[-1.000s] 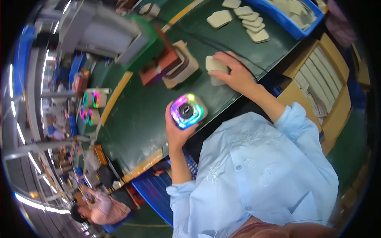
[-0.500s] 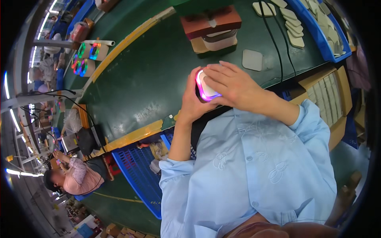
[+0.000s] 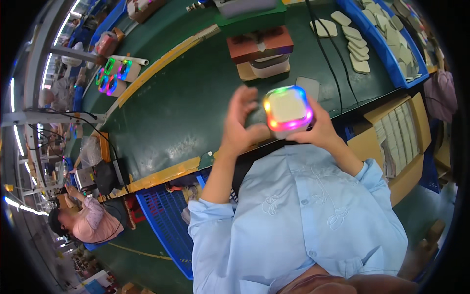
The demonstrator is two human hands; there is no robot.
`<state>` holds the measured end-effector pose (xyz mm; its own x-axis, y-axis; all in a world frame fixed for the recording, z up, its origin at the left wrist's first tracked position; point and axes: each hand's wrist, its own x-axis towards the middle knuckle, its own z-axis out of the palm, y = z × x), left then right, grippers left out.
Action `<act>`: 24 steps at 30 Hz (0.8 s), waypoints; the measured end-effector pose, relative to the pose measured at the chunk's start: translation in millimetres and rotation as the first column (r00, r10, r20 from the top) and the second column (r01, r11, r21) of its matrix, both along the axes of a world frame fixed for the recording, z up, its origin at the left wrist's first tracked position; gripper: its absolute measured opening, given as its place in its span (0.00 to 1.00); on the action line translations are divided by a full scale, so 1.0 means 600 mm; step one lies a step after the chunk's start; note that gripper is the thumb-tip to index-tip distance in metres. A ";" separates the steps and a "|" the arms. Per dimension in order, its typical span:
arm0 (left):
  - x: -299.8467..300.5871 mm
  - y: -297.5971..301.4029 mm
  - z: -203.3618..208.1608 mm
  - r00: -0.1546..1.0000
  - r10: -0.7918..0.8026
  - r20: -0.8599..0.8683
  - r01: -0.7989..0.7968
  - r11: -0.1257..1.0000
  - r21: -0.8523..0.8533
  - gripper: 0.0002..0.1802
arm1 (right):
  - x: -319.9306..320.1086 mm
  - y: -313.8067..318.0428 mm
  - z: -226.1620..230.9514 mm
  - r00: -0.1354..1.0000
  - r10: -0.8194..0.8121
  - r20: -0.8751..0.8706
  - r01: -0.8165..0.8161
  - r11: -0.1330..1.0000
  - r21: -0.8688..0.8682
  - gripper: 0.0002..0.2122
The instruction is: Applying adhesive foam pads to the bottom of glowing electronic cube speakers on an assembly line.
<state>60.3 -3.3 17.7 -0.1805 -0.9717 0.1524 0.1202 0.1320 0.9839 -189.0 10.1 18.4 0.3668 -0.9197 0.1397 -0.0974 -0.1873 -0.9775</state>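
Observation:
My right hand (image 3: 320, 128) grips a white rounded-square light box (image 3: 287, 109), its fingers around the right side and the lower edge. A ring of rainbow light glows around the box's cream top, which faces up at me. To the left of the box my left hand (image 3: 241, 122) is apart from it, fingers spread and curved, holding nothing. Just behind the box, a pale rounded-square plate (image 3: 309, 87) lies on the green worktable (image 3: 171, 112), partly hidden by it.
Beyond my hands stands a red-and-green fixture (image 3: 259, 46). Two black cables (image 3: 326, 51) cross the table beside loose cream plates (image 3: 360, 50). A blue crate (image 3: 409, 81) holds more plates. Lit boxes (image 3: 116, 84) stand far left; a carton (image 3: 406, 171) is at right. Another person (image 3: 95, 220) sits at left.
My left hand has let go of the light box and moved left. My right hand has shifted from its top to its right side, and the box has moved right, its ring now multicoloured.

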 end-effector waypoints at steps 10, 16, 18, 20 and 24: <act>-0.021 -0.138 0.061 0.808 0.307 0.503 -0.165 0.937 -0.307 0.50 | -0.029 -0.149 0.009 0.767 -0.634 0.098 0.640 0.767 -0.052 0.38; 0.128 -0.046 0.022 0.889 0.412 0.201 -0.408 0.911 -0.065 0.54 | 0.033 -0.210 0.031 0.968 -0.245 -0.048 0.230 0.951 -0.207 0.48; 0.149 -0.065 0.024 0.850 0.451 0.271 -0.446 0.891 -0.084 0.52 | 0.039 -0.234 0.002 0.986 -0.157 -0.064 0.136 0.958 -0.253 0.48; 0.181 -0.119 0.017 0.710 0.508 0.487 -0.502 0.851 -0.156 0.50 | 0.015 -0.207 0.014 0.936 -0.237 -0.261 0.106 0.895 -0.432 0.43; 0.214 -0.334 0.015 0.648 0.630 0.428 -0.552 0.776 -0.306 0.51 | -0.043 -0.110 0.003 0.725 -0.312 -0.614 -0.011 0.886 -0.464 0.37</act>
